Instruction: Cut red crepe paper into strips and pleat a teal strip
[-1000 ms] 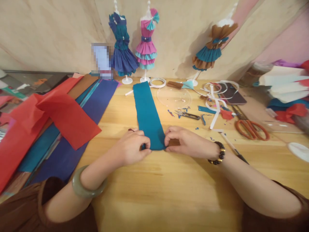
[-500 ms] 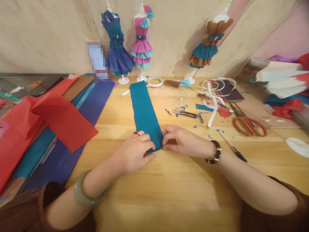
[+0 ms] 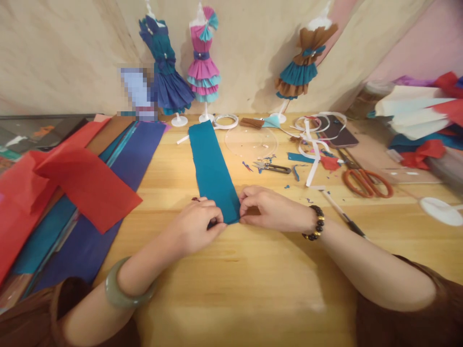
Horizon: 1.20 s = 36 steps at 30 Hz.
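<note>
A long teal crepe paper strip (image 3: 211, 166) lies on the wooden table (image 3: 253, 279), running away from me. My left hand (image 3: 195, 225) pinches the strip's near left corner with its fingers closed. At the near right corner, my right hand (image 3: 271, 209) also pinches the strip's edge. Both hands rest on the table. A green bangle sits on my left wrist and a dark bead bracelet on my right.
Red paper sheets (image 3: 83, 183), blue and brown ones lie at the left. Three small mannequins in paper dresses (image 3: 202, 62) stand at the back. Small snips (image 3: 271, 167), orange scissors (image 3: 367, 182), a tape roll (image 3: 226, 120), white strips, a phone (image 3: 338, 132) and scraps lie to the right.
Both hands kept pinching the near end of the teal strip, with small finger shifts. The view drifted slightly, so everything sits a little further left.
</note>
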{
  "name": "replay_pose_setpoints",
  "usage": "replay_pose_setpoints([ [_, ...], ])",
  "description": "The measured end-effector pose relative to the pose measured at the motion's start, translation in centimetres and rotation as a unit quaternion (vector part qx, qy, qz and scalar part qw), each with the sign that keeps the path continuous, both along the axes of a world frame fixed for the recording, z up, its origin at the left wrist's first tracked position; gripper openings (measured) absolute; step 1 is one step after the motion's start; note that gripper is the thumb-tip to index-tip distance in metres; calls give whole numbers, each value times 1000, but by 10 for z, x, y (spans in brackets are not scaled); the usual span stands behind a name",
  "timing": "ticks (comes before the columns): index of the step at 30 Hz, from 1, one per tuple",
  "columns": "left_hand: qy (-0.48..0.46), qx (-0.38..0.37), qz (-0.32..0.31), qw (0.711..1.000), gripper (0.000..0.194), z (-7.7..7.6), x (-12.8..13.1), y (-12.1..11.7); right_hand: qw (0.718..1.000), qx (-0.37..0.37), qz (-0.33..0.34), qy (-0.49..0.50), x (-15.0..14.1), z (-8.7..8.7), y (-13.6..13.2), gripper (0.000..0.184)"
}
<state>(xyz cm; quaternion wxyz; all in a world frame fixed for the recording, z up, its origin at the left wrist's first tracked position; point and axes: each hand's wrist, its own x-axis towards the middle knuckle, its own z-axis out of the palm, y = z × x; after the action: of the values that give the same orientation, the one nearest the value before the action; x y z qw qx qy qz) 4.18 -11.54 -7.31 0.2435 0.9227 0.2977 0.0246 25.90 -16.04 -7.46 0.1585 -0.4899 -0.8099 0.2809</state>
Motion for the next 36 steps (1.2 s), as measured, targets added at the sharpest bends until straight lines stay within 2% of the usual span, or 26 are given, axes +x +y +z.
replay_pose_setpoints([
  [15, 16, 19, 9, 1000, 13, -1, 2, 1, 1000, -5, 3, -5, 0, 1, 1, 3],
  [29, -5, 15, 0, 1000, 16, -1, 1, 4, 1000, -7, 1, 4, -1, 3, 1, 12],
  [36, -13, 15, -4, 1000, 16, -4, 0, 5, 1000, -10, -9, -14, -3, 2, 1, 11],
])
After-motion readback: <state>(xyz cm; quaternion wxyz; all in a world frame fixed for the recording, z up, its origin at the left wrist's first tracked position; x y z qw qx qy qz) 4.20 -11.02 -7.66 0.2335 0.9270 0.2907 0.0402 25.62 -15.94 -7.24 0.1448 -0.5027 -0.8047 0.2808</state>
